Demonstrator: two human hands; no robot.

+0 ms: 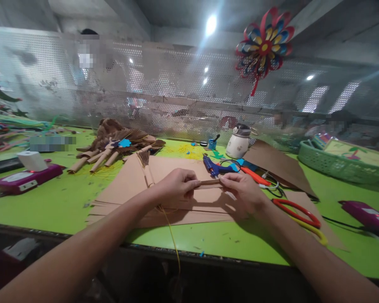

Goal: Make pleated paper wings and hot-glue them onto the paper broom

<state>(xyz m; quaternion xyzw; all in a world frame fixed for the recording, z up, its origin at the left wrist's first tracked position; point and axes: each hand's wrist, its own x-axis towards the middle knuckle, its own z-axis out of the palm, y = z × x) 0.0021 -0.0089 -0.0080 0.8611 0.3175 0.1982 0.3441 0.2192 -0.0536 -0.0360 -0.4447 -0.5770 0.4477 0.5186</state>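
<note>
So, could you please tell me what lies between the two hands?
A brown strip spans the gap in the head view, held at its ends by the left hand and the right hand.

The strip (210,185) is looking like matt brown paper, and the sheets (124,189) are showing a smooth, dull paper face. The table (240,244) is presenting a smooth, faintly shiny top. The panel (164,88) is gleaming like perforated metal. The glue gun (215,168) and basket (328,169) are looking like plastic, while the flower (265,47) is shining glossily.
</note>
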